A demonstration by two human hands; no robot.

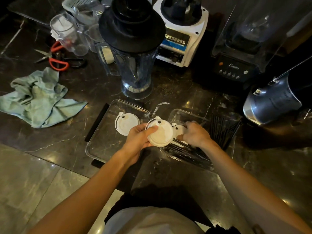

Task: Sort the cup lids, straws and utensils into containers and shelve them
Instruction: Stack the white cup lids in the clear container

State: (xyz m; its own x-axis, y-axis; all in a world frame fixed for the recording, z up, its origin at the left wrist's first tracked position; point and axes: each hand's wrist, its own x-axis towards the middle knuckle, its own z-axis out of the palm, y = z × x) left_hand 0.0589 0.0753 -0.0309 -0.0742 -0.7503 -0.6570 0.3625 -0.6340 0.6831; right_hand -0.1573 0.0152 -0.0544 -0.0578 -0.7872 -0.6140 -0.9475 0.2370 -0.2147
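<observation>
Centrally, the left hand point(138, 136) pinches a stack of light, springy white round plastic lids point(160, 135) by the rim; the right hand point(195, 134) grasps another white lid point(179, 130).

Hands covering lids, edges cutting things off

The left hand point(137, 137) is hiding part of its white lid point(161, 135); the right hand point(195, 134) is masking another lid point(179, 129); the steel pitcher point(273, 102) is running off-frame.

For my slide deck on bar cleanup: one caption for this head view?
Left hand holds stacked white lids between two clear containers; right hand reaches among black straws.
</observation>
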